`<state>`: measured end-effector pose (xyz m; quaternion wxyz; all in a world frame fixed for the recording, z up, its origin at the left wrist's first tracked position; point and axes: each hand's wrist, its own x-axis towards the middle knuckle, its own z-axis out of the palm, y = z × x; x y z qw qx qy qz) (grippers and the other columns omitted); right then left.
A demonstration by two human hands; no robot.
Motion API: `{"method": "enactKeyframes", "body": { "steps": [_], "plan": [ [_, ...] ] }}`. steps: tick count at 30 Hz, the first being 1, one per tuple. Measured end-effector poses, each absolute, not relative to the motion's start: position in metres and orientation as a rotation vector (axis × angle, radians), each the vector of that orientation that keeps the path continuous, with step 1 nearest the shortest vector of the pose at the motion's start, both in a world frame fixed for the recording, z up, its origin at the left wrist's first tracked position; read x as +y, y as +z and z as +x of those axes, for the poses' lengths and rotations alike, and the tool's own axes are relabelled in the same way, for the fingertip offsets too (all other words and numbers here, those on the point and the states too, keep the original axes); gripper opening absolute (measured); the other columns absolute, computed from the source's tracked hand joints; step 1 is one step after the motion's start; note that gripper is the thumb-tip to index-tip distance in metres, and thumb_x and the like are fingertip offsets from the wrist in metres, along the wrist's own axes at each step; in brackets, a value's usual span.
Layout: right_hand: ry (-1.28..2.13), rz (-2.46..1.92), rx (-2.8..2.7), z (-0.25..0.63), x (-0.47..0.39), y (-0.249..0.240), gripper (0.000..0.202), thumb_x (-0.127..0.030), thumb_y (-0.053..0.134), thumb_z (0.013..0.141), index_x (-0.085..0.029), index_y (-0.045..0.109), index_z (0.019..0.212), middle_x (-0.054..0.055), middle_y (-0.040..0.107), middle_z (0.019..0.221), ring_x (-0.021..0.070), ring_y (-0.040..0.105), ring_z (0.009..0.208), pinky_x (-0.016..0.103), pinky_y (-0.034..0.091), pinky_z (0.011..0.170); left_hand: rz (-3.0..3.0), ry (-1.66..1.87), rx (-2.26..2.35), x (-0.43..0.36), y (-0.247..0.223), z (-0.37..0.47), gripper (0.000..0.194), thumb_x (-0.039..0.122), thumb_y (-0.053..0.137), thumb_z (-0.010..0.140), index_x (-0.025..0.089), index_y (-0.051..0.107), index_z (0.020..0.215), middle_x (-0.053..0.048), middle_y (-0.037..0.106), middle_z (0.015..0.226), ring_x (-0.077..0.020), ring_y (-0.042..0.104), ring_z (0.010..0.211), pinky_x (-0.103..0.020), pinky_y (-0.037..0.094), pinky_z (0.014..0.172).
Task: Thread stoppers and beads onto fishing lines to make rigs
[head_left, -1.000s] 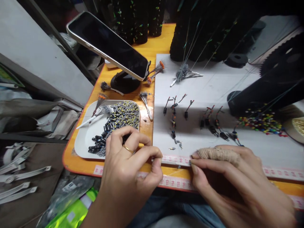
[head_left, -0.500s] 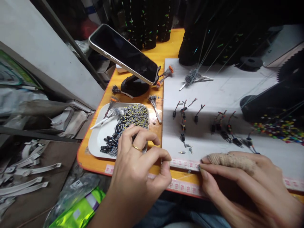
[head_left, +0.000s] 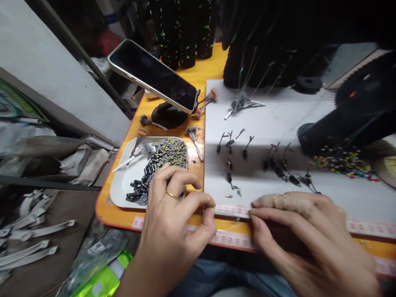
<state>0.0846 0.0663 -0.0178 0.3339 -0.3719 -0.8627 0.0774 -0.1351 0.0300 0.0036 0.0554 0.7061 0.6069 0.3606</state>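
Note:
My left hand (head_left: 177,216), a ring on one finger, pinches thumb and forefinger together at the board's front edge; what is between them is too fine to make out. My right hand (head_left: 305,231), one finger wrapped in twine (head_left: 286,205), also pinches at that edge, its hold hidden. Between the hands runs a pink-and-white measuring tape (head_left: 232,208), with a small grey bead (head_left: 237,219) just below it. Behind them, small grey pieces (head_left: 229,196) and black stoppers with wire stems (head_left: 229,177) lie on the white board (head_left: 256,113).
Left of the board stands a white tray (head_left: 119,185) of grey, yellow and black small parts. A phone (head_left: 154,76) leans on a black stand (head_left: 168,115). Colourful beads (head_left: 343,163) lie at right, near a black toothed wheel (head_left: 355,86). A second tape (head_left: 232,238) follows the table edge.
The whole view has shifted a little, so things sit further left in the picture. Both hands keep the same pinch and nearly the same place against the board.

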Motion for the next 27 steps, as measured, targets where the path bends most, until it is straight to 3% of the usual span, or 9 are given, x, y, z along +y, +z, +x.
{"method": "enactKeyframes", "body": {
  "steps": [3, 6, 8, 11, 14, 17, 21, 24, 27],
  "plan": [
    [0.155, -0.994, -2.225, 0.085, 0.059, -0.012, 0.018, -0.007, 0.069, 0.089, -0.019, 0.067, 0.102, 0.006, 0.069, 0.096, 0.0231, 0.057, 0.094, 0.04, 0.042, 0.084, 2.255, 1.149, 1.872, 0.019, 0.008, -0.13, 0.02, 0.003, 0.069, 0.08, 0.022, 0.068, 0.085, -0.006, 0.062, 0.095, -0.025, 0.051, 0.109, -0.038, 0.043, 0.099],
    [0.312, -1.011, -2.119, 0.089, 0.047, -0.005, 0.024, -0.004, 0.065, 0.09, -0.021, 0.065, 0.107, 0.005, 0.07, 0.101, 0.0188, 0.064, 0.095, 0.031, 0.051, 0.082, 2.216, 1.298, 1.817, 0.002, 0.007, -0.114, 0.028, -0.002, 0.064, 0.077, 0.024, 0.064, 0.087, 0.0, 0.061, 0.082, -0.0173, 0.058, 0.087, -0.029, 0.048, 0.085],
    [0.693, -1.043, -1.975, 0.092, 0.04, -0.002, 0.02, -0.007, 0.061, 0.093, -0.023, 0.064, 0.105, 0.001, 0.072, 0.091, 0.0131, 0.069, 0.077, 0.023, 0.054, 0.068, 2.079, 1.444, 1.698, -0.01, -0.001, -0.099, 0.029, -0.003, 0.057, 0.077, 0.023, 0.06, 0.089, 0.003, 0.059, 0.074, -0.0131, 0.057, 0.071, -0.025, 0.049, 0.073],
    [1.548, -1.086, -1.511, 0.095, 0.032, -0.003, 0.009, -0.028, 0.058, 0.101, -0.022, 0.062, 0.095, -0.004, 0.069, 0.065, 0.0068, 0.061, 0.047, 0.015, 0.05, 0.048, 1.922, 1.489, 1.616, -0.025, -0.017, -0.077, 0.03, -0.004, 0.053, 0.078, 0.023, 0.058, 0.089, 0.004, 0.059, 0.07, -0.0112, 0.056, 0.061, -0.023, 0.046, 0.061],
    [2.089, -0.913, -1.011, 0.097, 0.028, -0.007, 0.022, -0.039, 0.063, 0.099, -0.019, 0.059, 0.091, 0.0, 0.072, 0.07, 0.0064, 0.066, 0.052, 0.014, 0.052, 0.049, 1.751, 1.399, 1.607, -0.033, -0.028, -0.065, 0.024, 0.001, 0.055, 0.081, 0.024, 0.058, 0.085, 0.003, 0.057, 0.069, -0.0114, 0.052, 0.058, -0.023, 0.042, 0.057],
    [2.201, -0.7, -0.8, 0.1, 0.025, -0.009, 0.019, -0.032, 0.069, 0.096, -0.016, 0.061, 0.09, 0.002, 0.074, 0.084, 0.0074, 0.074, 0.067, 0.015, 0.057, 0.061, 1.512, 1.323, 1.514, -0.031, -0.021, -0.062, 0.017, 0.01, 0.057, 0.088, 0.024, 0.065, 0.082, 0.001, 0.061, 0.072, -0.0129, 0.055, 0.062, -0.023, 0.042, 0.058],
    [2.219, -0.59, -0.738, 0.101, 0.02, -0.008, 0.02, -0.03, 0.07, 0.096, -0.015, 0.06, 0.088, 0.001, 0.074, 0.081, 0.0083, 0.075, 0.067, 0.016, 0.058, 0.063, 1.103, 1.288, 1.405, -0.014, 0.002, -0.057, 0.021, 0.037, 0.066, 0.093, 0.023, 0.078, 0.103, -0.006, 0.071, 0.084, -0.0105, 0.053, 0.055, -0.022, 0.043, 0.053],
    [2.227, -0.616, -0.764, 0.101, 0.015, -0.01, 0.024, -0.033, 0.072, 0.094, -0.015, 0.058, 0.087, 0.002, 0.074, 0.078, 0.0097, 0.075, 0.064, 0.017, 0.058, 0.06, 0.794, 1.156, 1.069, 0.004, 0.013, -0.048, 0.033, 0.05, 0.071, 0.088, 0.019, 0.079, 0.099, 0.0, 0.062, 0.057, -0.0072, 0.044, 0.04, -0.018, 0.035, 0.041],
    [2.235, -0.626, -0.777, 0.103, 0.012, -0.012, 0.027, -0.037, 0.073, 0.093, -0.014, 0.059, 0.089, 0.001, 0.072, 0.071, 0.0085, 0.071, 0.055, 0.016, 0.056, 0.054, 0.695, 1.198, 0.832, 0.021, 0.015, -0.037, 0.03, 0.047, 0.071, 0.089, 0.018, 0.076, 0.084, 0.006, 0.046, 0.045, -0.0037, 0.037, 0.036, -0.014, 0.03, 0.039]
  ]
}}
